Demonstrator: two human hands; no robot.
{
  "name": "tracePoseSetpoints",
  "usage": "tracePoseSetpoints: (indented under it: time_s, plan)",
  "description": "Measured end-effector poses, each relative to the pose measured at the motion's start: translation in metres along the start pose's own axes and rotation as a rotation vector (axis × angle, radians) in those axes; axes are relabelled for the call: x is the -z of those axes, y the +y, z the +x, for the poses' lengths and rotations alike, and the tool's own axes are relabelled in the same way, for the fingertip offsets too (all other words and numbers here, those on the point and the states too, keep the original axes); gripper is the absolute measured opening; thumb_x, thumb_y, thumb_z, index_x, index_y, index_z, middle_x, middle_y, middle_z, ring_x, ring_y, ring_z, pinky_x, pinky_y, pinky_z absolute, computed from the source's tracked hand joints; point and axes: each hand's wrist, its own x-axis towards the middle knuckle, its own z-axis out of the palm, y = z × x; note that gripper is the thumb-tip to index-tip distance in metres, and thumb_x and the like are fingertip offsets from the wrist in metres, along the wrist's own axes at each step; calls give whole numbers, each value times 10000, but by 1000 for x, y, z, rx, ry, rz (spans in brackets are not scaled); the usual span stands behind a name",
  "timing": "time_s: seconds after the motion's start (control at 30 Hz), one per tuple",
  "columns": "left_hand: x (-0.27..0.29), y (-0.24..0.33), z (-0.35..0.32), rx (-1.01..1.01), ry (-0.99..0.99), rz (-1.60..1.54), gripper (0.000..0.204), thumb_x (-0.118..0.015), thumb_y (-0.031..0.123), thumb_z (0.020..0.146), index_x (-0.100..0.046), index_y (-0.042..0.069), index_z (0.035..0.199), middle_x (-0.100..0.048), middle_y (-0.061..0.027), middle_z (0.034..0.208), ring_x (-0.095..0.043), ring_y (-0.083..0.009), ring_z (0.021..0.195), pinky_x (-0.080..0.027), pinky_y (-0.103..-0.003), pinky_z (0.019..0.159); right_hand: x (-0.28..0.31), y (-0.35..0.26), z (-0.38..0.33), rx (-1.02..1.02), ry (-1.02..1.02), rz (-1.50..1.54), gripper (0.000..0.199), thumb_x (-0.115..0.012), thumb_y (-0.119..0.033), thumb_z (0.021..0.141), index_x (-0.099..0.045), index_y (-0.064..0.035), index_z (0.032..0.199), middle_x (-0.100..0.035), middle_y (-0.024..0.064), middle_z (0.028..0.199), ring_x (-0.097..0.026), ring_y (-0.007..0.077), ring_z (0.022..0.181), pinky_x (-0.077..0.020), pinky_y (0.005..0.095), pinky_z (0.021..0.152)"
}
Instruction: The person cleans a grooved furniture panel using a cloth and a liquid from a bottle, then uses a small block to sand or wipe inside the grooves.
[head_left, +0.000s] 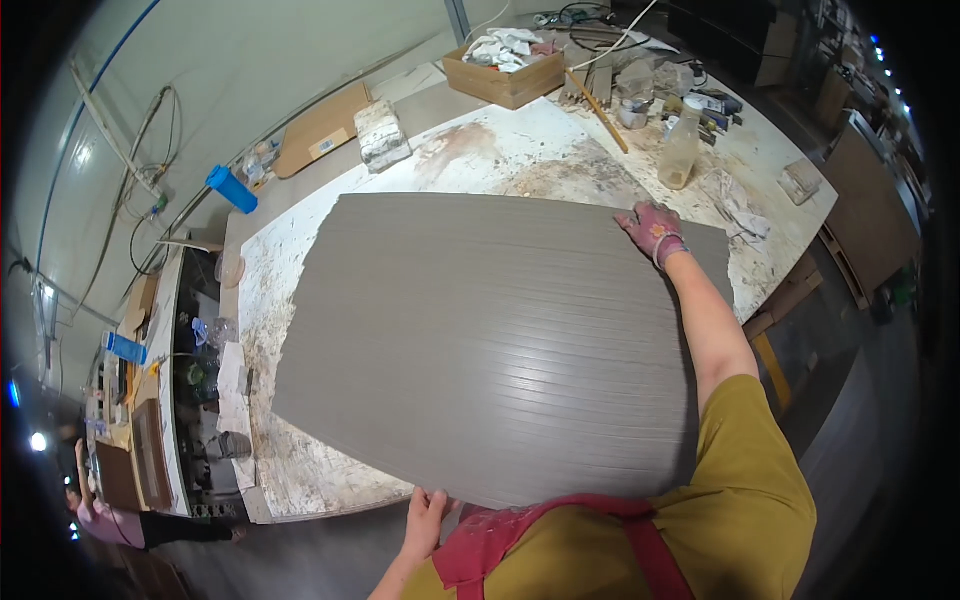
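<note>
I have the grey panel (pixel 470 330) flat across the stained white worktable (pixel 310 475); my gloved right hand (pixel 654 230) sits at its far edge, toward the right, my left hand (pixel 428 508) at the near edge; I cannot tell whether either grips; I judge this positioning; moving it calls for both hands together.
</note>
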Motion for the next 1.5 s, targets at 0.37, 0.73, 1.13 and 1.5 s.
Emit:
tracePoseSetpoints:
  time_s: [0.37, 0.73, 1.13, 1.5]
  plan:
    - [0, 63, 108, -110, -334, 169, 221, -519, 166, 964, -461, -14, 1079, -577, -116, 1010, -606, -187, 917, -522, -326, 843, 13, 89, -71, -395, 17, -57, 654, -390, -627, 891, -578, -72, 1181, -583, 192, 1223, -561, 351, 1134, -393, 457, 993]
    - [-24, 129, 234, -228, -306, 258, 261, -527, 298, 965, -480, 41, 977, -587, -87, 893, -574, -152, 716, -500, -264, 687, 14, 96, -95, -601, 61, -58, 648, -362, -591, 912, -560, -59, 1227, -578, 191, 1238, -545, 366, 1157, -418, 462, 974]
    - [-77, 53, 85, -348, -237, 252, 627, -577, 210, 906, -281, 50, 1436, -427, -126, 1373, -432, -205, 1219, -406, -370, 968, 11, 180, -143, -318, 15, 129, 630, -415, -596, 898, -578, -6, 1047, -618, 280, 1038, -582, 420, 1020, -454, 462, 864]
    - [39, 56, 109, -304, -48, 364, 574, -633, 135, 872, -385, 60, 1385, -641, -93, 999, -617, -143, 824, -488, -254, 677, 31, 96, -253, -84, -117, 92, 629, -526, -598, 842, -595, 16, 958, -635, 265, 917, -615, 420, 874, -476, 472, 797]
